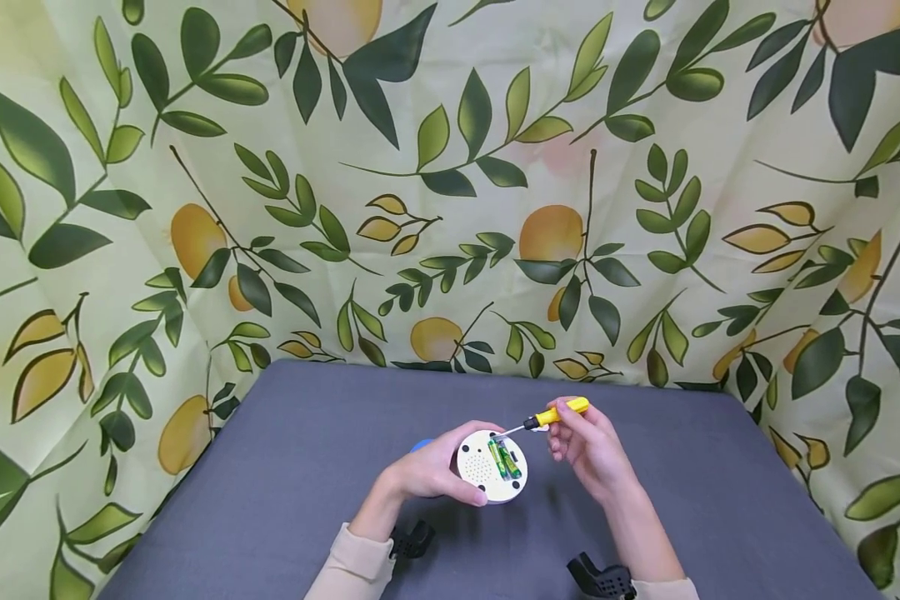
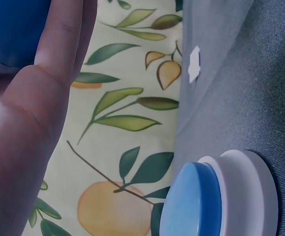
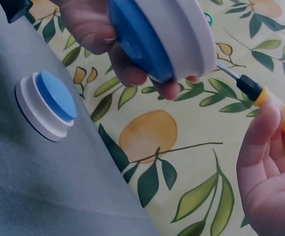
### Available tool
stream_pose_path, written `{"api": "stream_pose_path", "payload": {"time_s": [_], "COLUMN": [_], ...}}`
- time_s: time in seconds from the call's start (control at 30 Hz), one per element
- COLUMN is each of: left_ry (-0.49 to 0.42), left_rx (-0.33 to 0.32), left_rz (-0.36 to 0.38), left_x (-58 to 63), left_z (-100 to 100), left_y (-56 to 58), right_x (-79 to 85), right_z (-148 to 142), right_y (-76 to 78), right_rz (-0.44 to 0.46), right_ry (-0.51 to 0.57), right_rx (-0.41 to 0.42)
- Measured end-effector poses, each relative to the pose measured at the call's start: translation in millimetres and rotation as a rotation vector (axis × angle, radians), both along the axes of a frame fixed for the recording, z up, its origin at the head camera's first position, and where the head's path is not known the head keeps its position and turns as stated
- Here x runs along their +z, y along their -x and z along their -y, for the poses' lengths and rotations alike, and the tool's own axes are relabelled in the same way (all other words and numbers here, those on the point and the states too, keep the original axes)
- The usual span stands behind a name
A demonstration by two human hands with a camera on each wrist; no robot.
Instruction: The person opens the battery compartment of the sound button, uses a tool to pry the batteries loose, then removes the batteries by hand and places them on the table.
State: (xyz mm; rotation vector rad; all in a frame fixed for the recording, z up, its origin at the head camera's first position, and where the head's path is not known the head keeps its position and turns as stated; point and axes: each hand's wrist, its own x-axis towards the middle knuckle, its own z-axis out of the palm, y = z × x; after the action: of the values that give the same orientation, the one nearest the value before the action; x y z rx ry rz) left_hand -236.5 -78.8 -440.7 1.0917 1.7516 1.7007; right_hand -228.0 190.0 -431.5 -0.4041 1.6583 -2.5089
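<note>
My left hand grips a round white push-button device by its edge, underside up. Its blue top faces away from the head camera, against the fingers. Green batteries lie in the uncovered compartment on that underside, beside a patch of small holes. My right hand holds a screwdriver by its yellow handle, its metal shaft pointing left. The tip is at the upper end of the batteries; whether it touches them I cannot tell.
A second white device with a blue top stands on the grey table, behind my left hand. A small white piece lies farther back. A leaf-and-fruit patterned cloth hangs around the table.
</note>
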Motion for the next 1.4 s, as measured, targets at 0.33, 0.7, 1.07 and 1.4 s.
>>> {"api": "stream_pose_path", "payload": {"time_s": [0.33, 0.7, 1.07, 1.4], "left_ry": [-0.029, -0.033, -0.041, -0.052], "left_rx": [0.054, 0.069, 0.068, 0.062], "left_rz": [-0.008, -0.024, 0.007, 0.029], "left_x": [0.0, 0.7, -1.6, -2.7], "left_z": [-0.1, 1.0, 1.6, 1.3], "left_y": [1.6, 5.2, 3.1, 1.6], "right_x": [9.2, 9.1, -23.2, -39.6], "right_z": [-29.6, -47.1, -61.5, -94.3], "right_y": [-7.9, -12.6, -13.3, -8.4], "right_rz": [-0.137, 0.011, 0.074, 0.134], "right_ry": [-0.15, -0.58, -0.818, -0.903], "right_rx": [0.02, -0.102, -0.246, -0.4]}}
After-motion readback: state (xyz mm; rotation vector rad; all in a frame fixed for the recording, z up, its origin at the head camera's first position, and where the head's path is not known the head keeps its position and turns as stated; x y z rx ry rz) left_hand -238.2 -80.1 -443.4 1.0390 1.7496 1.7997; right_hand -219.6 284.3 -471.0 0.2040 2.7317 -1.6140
